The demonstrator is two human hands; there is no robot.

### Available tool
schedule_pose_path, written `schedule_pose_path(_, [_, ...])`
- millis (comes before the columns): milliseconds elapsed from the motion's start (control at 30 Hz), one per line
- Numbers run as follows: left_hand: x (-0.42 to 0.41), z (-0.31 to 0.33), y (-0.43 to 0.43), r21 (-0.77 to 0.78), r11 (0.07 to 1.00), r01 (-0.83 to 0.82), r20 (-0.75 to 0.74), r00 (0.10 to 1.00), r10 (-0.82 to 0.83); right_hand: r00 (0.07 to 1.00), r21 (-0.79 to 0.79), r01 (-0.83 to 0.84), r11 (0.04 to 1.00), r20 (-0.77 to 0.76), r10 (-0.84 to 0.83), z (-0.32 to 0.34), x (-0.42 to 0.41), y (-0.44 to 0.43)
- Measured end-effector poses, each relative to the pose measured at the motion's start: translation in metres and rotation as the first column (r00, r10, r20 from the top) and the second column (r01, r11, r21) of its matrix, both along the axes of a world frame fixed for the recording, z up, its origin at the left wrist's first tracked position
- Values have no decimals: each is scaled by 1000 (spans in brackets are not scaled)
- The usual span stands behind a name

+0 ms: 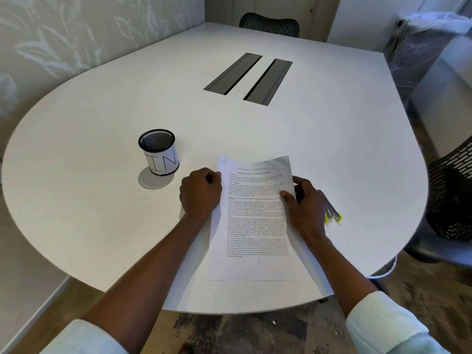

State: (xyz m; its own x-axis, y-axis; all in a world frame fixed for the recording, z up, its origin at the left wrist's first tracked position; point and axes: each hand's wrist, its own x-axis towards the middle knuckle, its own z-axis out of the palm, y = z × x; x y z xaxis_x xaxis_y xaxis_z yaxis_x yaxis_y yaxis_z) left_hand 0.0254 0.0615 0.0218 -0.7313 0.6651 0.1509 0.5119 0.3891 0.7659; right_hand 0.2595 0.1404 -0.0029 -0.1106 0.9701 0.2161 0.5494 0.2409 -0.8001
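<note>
A printed sheet of paper (255,226) lies on the white table (102,200) near its front edge, its top end lifted slightly. My left hand (200,194) grips the sheet's left edge with curled fingers. My right hand (305,200) pinches the right edge, thumb on top of the text. A black mesh pen cup (158,152) with a white label reading "IN" stands to the left of the paper. Two yellow highlighters (332,213) lie on the table behind my right hand, partly hidden.
Two dark cable slots (249,77) are set into the table's middle. Black mesh chairs stand at the far end (269,23) and at the right (449,195). A plastic-lined bin (421,47) sits at the far right. A patterned wall runs along the left.
</note>
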Motion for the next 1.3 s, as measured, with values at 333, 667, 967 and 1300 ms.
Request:
schedule_pose_path(333, [-1,-15,5,-279,960,17,-502,850,-161,964,63,-73,995,259,54,-8,-5,1])
schedule_pose_path(667, [-6,-29,6,-359,933,38,-522,820,-235,917,235,-144,961,397,41,-18,-6,-9])
schedule_pose_path(967, [-13,-40,5,-281,925,254,-434,826,-359,867,248,-212,945,495,65,-24,-7,-6])
schedule_pose_path(1300, [-15,-31,1,-378,893,245,-460,787,-411,899,184,-199,963,425,104,-20,-6,-6])
